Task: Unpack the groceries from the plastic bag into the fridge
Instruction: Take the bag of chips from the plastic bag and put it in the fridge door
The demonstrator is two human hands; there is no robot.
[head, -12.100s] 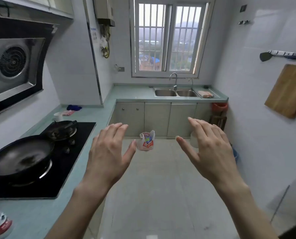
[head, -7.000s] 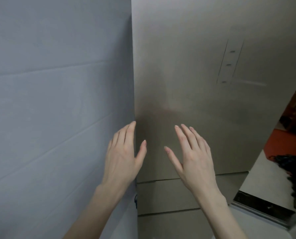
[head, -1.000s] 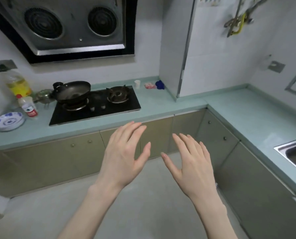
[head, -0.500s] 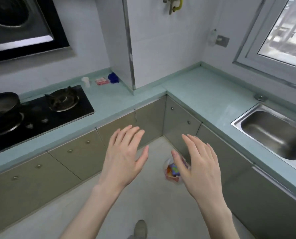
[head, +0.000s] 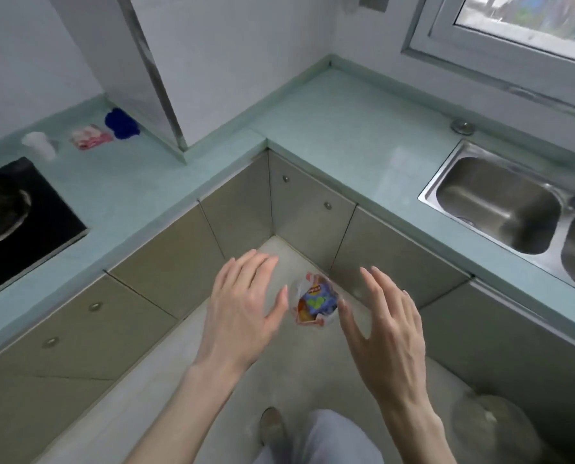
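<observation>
Pale floor tiles point(head: 165, 390) fill the bottom of the view, in the inner corner of an L-shaped kitchen. Nearest the camera, a light trouser leg point(head: 329, 440) and a shoe point(head: 271, 426) show at the lower edge, with a blurred round object point(head: 490, 426) low on the right that cannot be identified. Above them the left hand point(head: 242, 313) and the right hand point(head: 386, 333) are stretched forward side by side, palms down, fingers spread and slack, gripping nothing. Between the two hands, farther down on the floor, sits the plastic bag point(head: 316, 303), its mouth gaping so that colourful packets show inside; it lies close to the corner where the grey-beige cabinet doors point(head: 165, 262) meet, and neither hand touches it. Beyond the cabinets runs the pale green countertop point(head: 339, 128). On its left stretch lie the black hob point(head: 15, 216), a white cup point(head: 38, 145), a pink packet point(head: 90, 137) and a blue cloth point(head: 122, 123). On the right stretch a steel double sink point(head: 500, 202) is set in, under a window point(head: 520, 21).
</observation>
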